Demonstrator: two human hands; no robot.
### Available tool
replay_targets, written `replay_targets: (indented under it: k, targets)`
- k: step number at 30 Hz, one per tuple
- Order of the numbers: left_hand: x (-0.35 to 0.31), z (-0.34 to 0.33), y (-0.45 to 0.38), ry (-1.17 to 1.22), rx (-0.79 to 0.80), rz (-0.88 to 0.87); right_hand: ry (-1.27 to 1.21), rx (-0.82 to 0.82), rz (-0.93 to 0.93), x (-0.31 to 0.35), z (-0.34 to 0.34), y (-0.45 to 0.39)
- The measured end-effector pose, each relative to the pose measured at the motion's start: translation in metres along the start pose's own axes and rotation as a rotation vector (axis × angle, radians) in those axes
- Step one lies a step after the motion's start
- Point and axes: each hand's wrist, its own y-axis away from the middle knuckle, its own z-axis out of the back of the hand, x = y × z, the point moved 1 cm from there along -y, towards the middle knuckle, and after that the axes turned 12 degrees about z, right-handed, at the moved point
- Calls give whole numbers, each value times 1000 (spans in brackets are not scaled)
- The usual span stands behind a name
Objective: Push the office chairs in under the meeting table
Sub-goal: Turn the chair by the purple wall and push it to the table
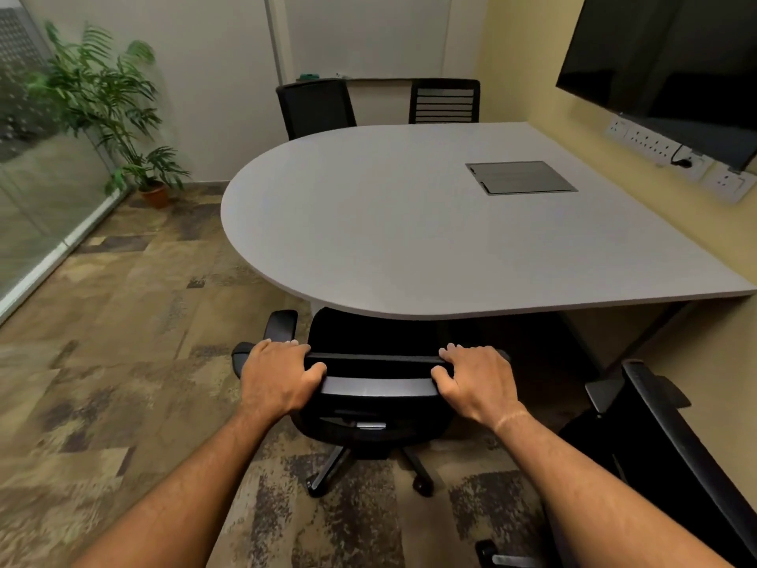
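A black office chair (377, 387) stands at the near edge of the grey meeting table (389, 223), its seat partly under the tabletop. My left hand (278, 379) grips the left end of the chair's backrest top. My right hand (477, 381) grips the right end of the same backrest. A second black chair (672, 453) stands at the lower right, away from the table. Two more black chairs, one solid-backed (315, 106) and one slatted (444, 101), sit at the table's far side.
A potted plant (118, 116) stands in the far left corner by a glass wall (37, 207). A dark screen (672, 59) hangs on the right wall above power sockets (672, 153). A flush cable hatch (520, 177) lies in the tabletop. Patterned carpet (123, 342) spreads to the left.
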Motion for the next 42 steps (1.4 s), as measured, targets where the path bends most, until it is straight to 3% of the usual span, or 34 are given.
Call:
replay_targets:
  k: [16, 42]
  targets:
    - [2, 7, 66, 51, -22, -28, 23, -33, -51, 24, 11, 69]
    - [34, 3, 55, 65, -62, -84, 55, -86, -159, 57, 0, 75]
